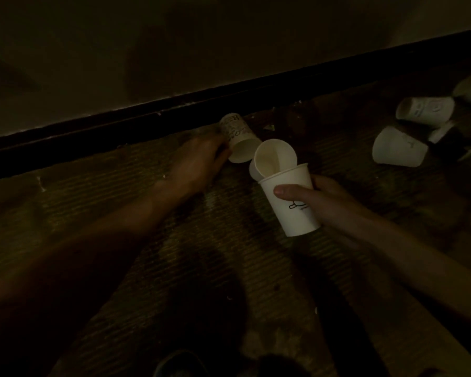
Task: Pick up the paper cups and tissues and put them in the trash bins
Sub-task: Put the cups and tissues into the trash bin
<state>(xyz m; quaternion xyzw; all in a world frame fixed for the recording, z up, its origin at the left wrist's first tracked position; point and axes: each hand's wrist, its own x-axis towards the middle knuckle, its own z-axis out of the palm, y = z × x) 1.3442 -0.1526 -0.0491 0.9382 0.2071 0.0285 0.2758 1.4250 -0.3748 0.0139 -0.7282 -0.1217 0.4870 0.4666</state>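
Centre frame, by dark baseboard (174, 111): printed cup (238, 137) on side, left hand (199, 161) at its base, grip unclear in blur. Right hand (329, 200) wraps white cup (291, 202), second cup (275, 159) tilted inside. Judged light, thin-walled, crushable; hold mid-wall, gently. Loose cups (399, 146) right edge.

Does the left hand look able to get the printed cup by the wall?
Likely yes: the left hand is against the printed cup, nothing between them; blur hides any grip.

Baseboard (147, 115) walls off far side; cup cluster (397, 146) crowds right; near floor (283, 281) open.
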